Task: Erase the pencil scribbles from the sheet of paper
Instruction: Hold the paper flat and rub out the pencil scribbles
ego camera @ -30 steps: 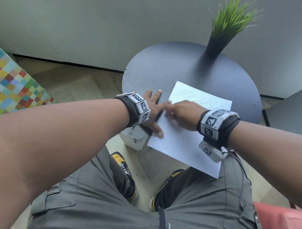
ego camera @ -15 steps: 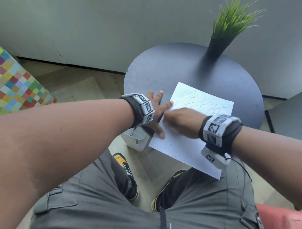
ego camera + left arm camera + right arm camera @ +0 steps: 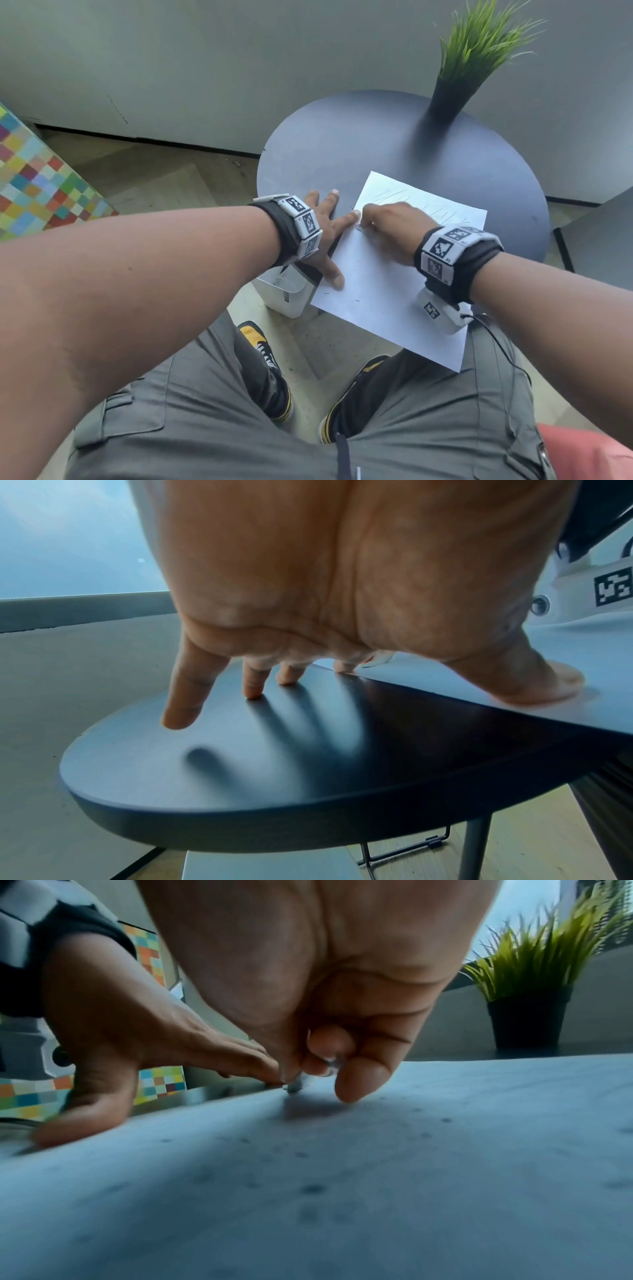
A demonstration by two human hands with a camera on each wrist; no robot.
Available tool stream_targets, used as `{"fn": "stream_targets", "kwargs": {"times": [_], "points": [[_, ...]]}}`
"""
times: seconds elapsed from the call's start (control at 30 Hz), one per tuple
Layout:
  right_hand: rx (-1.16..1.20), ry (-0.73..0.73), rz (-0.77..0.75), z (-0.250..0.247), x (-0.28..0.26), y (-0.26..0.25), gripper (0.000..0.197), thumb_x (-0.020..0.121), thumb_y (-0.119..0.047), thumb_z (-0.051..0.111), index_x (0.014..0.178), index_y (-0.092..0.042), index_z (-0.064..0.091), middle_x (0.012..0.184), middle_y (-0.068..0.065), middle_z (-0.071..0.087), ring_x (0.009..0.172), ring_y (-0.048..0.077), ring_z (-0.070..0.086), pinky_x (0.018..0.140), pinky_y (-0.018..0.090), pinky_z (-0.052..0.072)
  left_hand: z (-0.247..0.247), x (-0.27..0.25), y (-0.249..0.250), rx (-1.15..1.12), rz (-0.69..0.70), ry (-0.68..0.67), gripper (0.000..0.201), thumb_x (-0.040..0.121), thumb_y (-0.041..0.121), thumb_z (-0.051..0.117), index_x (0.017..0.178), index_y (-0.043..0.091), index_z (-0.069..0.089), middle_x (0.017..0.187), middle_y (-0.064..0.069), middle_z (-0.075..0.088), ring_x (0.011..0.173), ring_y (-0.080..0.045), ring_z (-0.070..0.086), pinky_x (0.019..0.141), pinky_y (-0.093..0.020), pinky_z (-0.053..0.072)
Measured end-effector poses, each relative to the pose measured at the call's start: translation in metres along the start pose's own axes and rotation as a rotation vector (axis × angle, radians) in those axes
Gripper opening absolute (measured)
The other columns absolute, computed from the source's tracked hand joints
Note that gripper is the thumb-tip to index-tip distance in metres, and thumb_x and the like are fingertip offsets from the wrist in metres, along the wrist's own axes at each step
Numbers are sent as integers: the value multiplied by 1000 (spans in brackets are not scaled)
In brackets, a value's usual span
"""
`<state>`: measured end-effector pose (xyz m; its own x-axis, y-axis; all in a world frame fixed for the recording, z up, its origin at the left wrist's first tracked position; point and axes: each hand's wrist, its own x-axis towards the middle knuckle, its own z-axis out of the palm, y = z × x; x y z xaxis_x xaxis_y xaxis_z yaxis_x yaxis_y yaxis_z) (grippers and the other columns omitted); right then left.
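No legible text, brand, or number was visible in any view. The only markings were black-and-white square fiducial tags on the wristbands: several on the left wristband, several on the right wristband, plus one on the white wrist camera housing, also seen from the left wrist view. Pencil scribbles on the sheet of paper formed no readable words.
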<state>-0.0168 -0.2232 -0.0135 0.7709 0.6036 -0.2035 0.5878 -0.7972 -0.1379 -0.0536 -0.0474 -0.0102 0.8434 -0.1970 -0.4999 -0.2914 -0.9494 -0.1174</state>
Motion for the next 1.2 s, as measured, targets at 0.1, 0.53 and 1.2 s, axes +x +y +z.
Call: {"fn": "stream_targets", "kwargs": {"times": [0.1,0.53,1.2], "points": [[74,-114,-166,6,-15,-24,19,97,-22,44,111,-18,54,97,9,64,85,30,57,74,39,50,0,0,0,-4,3,-3,134,52,93,62,154,42,-8,164,-11,-13,147,-43,4,103,-68,30],[104,-112,-119,-1,-10,4,20,99,-30,47,116,-23,53,106,5,66,97,29,60,80,31,45,-5,10,2,23,-4,-34,137,48,91,67,152,45,-10,164,-13,-12,143,-47,14,106,-65,30],[55,-45,33,-7,-15,20,25,99,-43,41,107,-20,47,99,9,63,88,30,56,80,40,49,-6,14,4,50,-6,-46,145,39,94,65,150,44,-14,162,-15,-6,137,-47,24,106,-63,34]]}}
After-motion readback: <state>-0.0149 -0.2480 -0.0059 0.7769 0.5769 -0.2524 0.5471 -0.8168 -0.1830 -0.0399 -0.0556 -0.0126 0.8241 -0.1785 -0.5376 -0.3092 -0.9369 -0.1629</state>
